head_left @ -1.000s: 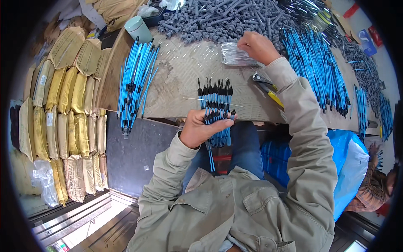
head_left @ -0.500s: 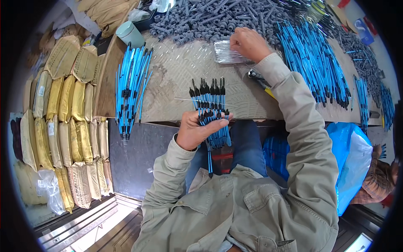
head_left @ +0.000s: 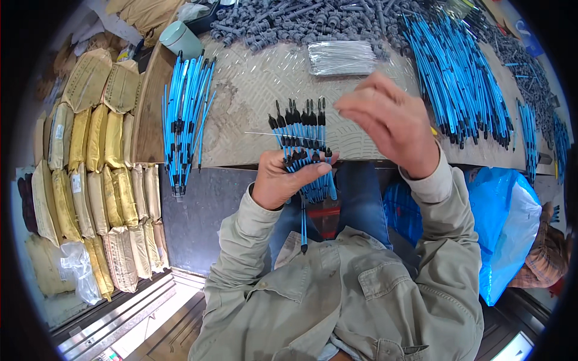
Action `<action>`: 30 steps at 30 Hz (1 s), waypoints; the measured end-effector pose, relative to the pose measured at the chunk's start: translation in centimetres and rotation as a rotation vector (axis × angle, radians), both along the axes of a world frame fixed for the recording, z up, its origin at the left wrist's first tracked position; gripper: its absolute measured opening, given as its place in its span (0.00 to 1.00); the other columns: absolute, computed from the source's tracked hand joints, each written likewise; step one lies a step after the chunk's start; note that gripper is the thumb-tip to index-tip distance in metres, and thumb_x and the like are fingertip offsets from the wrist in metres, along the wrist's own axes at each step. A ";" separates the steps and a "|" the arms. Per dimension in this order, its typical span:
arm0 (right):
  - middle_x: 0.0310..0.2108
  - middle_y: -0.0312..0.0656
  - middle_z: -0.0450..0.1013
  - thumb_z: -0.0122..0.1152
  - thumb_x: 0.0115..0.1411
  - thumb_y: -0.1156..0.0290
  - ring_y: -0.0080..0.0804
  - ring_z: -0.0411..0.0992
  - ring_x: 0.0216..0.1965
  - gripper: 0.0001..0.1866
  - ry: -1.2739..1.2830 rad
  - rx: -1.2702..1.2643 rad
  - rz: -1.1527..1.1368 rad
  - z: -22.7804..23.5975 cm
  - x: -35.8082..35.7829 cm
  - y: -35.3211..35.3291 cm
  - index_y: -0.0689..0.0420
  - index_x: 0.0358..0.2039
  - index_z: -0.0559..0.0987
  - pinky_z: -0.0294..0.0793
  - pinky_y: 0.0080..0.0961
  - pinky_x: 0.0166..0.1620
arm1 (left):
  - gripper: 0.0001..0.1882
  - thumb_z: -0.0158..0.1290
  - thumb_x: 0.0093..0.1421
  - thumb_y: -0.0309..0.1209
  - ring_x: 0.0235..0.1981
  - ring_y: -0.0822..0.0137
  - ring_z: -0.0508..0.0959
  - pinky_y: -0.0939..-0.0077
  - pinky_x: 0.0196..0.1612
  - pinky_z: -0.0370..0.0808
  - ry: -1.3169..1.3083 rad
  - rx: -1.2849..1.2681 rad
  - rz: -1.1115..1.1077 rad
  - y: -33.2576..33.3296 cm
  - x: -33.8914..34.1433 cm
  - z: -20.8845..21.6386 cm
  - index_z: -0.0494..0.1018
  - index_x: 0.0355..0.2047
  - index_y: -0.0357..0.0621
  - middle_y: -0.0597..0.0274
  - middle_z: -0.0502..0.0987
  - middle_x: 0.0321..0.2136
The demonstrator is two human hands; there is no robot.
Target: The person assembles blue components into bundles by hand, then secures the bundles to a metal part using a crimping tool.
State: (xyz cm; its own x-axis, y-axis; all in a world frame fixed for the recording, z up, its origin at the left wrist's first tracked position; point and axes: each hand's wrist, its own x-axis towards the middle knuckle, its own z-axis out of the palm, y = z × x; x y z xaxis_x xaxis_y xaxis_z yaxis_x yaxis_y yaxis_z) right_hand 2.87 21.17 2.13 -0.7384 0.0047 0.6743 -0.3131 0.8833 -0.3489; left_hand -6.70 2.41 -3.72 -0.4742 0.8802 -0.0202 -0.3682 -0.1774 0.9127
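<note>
My left hand is closed round a bundle of thin blue rods with black ends, held upright over my lap at the table's front edge. Several black tips rise above my fingers. Two of the rods hang lower than the others, down to my shirt. A thin silver wire lies crosswise on the bundle, its left end sticking out. My right hand, slightly blurred, hovers right of the bundle with fingers stretched out and nothing visible in them. Beyond it a flat stack of silver wires lies on the table.
Grey plastic fittings are heaped at the back. More blue rods lie in a large pile at the right and a smaller one at the left, beside a pale green cup. Paper-wrapped packets are stacked far left.
My right hand has come back from the wire stack toward the bundle, and its fingers have opened out. The stack is now uncovered. My left hand keeps its hold.
</note>
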 end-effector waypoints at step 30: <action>0.24 0.40 0.67 0.61 0.49 0.77 0.35 0.69 0.21 0.06 -0.122 0.128 -0.148 1.7 0.5 -1.2 0.57 0.30 0.79 0.66 0.24 0.22 | 0.07 0.57 0.51 0.17 0.39 0.64 0.78 0.72 0.42 0.76 0.041 -0.053 -0.016 0.1 0.1 0.2 0.75 0.32 0.34 0.61 0.78 0.31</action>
